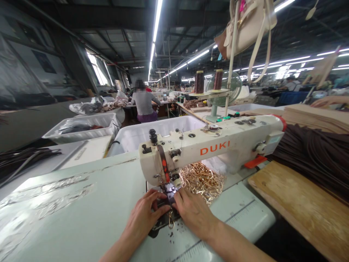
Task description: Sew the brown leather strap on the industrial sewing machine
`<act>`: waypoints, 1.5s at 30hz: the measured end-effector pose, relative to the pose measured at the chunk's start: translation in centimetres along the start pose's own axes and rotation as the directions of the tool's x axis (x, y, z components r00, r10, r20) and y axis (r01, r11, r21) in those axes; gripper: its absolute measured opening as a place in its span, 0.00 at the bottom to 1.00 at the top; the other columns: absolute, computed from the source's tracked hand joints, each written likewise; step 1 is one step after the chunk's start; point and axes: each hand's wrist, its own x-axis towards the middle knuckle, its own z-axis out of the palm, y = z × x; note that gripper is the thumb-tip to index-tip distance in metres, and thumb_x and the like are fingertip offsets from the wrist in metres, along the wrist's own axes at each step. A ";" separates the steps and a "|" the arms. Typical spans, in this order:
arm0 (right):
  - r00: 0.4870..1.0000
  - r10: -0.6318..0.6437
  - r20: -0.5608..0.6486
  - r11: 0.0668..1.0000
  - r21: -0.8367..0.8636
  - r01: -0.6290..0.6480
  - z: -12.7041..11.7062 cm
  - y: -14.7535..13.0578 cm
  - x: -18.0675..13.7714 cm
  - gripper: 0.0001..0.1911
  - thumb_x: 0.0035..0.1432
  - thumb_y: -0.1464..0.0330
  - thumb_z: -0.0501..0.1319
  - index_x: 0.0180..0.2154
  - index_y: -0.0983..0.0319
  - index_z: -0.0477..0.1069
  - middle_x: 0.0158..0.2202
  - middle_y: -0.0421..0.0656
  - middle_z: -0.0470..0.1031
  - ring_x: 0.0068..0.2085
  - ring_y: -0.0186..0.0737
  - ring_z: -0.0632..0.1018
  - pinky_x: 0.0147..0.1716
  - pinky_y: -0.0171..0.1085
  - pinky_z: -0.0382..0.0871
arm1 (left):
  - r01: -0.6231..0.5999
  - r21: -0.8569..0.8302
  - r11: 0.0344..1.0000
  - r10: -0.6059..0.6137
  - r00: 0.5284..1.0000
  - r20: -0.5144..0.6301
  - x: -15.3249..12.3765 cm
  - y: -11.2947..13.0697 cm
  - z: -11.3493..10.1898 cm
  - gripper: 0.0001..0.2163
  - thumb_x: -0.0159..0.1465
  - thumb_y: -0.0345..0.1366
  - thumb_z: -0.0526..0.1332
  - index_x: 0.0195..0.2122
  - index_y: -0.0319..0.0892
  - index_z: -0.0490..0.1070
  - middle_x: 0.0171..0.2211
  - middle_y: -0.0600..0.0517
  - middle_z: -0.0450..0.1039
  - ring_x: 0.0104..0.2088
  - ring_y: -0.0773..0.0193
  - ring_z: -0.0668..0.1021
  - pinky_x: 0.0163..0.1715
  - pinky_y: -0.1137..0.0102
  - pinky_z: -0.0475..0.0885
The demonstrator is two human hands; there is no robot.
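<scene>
Dark brown leather is what both hands are on: a small dark strap piece (169,192) sitting right under the needle end of the sewing machine (212,147). The left hand (145,213) has thumb and fingers pinched on the strap's left edge. The right hand (192,209) lies flat and relaxed, with just its fingertips pressing on the strap's right side, so the piece is wedged between the two hands, touching both. A gold clip (171,220) dangles off the strap's near end, in the gap between the hands. Just behind the needle, tucked under the machine's arm, there's a big heap of gold chain (203,180). The machine sits on a pale green table (81,203). To the machine's right is a wooden board (297,203), with a stack of dark straps (313,156) beyond it. Behind the machine there's a white bin (141,134), and further back a person in a grey top (144,102) sits facing away.
</scene>
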 end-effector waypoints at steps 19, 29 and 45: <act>1.000 -0.001 -0.019 0.999 -0.041 0.000 0.1 -0.5 0.4 0.07 0.62 0.77 0.57 0.42 0.64 0.63 0.38 0.46 0.70 0.36 0.45 0.74 0.23 0.38 0.70 | 0.035 0.058 0.998 -0.035 0.999 -0.003 0.1 0.1 0.4 0.12 0.58 0.46 0.63 0.43 0.53 0.74 0.38 0.57 0.69 0.29 0.65 0.73 0.31 0.69 0.66; 0.977 0.183 -0.109 0.981 -0.042 -0.189 0.3 -0.3 1.2 0.06 0.69 0.68 0.51 0.41 0.63 0.63 0.38 0.48 0.70 0.35 0.44 0.75 0.24 0.37 0.68 | 0.064 0.054 0.997 -0.063 0.998 -0.013 0.6 0.1 0.1 0.13 0.54 0.48 0.67 0.40 0.53 0.75 0.35 0.57 0.70 0.28 0.63 0.72 0.29 0.68 0.65; 0.985 0.174 0.018 0.968 0.182 -0.175 -0.8 0.5 0.0 0.17 0.63 0.56 0.59 0.43 0.63 0.65 0.40 0.45 0.72 0.36 0.46 0.76 0.27 0.38 0.64 | 0.077 -0.059 0.995 -0.071 0.993 0.098 -0.5 -1.6 -1.3 0.11 0.50 0.38 0.67 0.34 0.42 0.73 0.35 0.53 0.65 0.25 0.67 0.69 0.24 0.71 0.66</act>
